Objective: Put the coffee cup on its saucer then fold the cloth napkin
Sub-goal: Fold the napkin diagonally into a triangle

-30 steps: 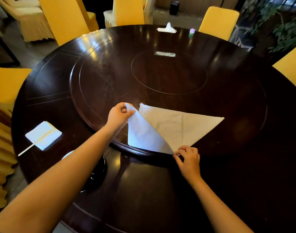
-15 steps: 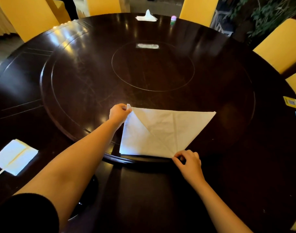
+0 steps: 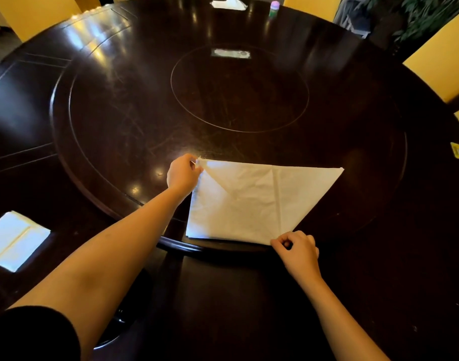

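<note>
A person folds a white cloth napkin (image 3: 249,201) at a dark round table (image 3: 249,295). The napkin lies flat on the near part of the raised turntable (image 3: 119,113), its near edge running just inside the rim, within easy reach of both arms.

The left hand (image 3: 182,175) pinches the napkin's far left corner between thumb and fingers and holds it low against the wood. The right hand (image 3: 297,250), fingers curled, pinches the near point at the turntable's edge. That near grip appears to act as an anchor: a diagonal crease runs from the left hand's corner toward the right hand's point, and pinning both ends would keep the flap from sliding while it is squared up. The right-hand part of the cloth tapers to an unheld tip.

The fold looks only partly done, with the crease likely still to be pressed.

A dark round object (image 3: 107,342) shows under the left forearm, too hidden to tell whether it is the cup and saucer.

A folded paper napkin (image 3: 13,239) sits well to the left. A tissue (image 3: 229,3) and a small bottle (image 3: 274,7) stand at the far edge, and yellow chairs (image 3: 439,66) ring the table.
</note>
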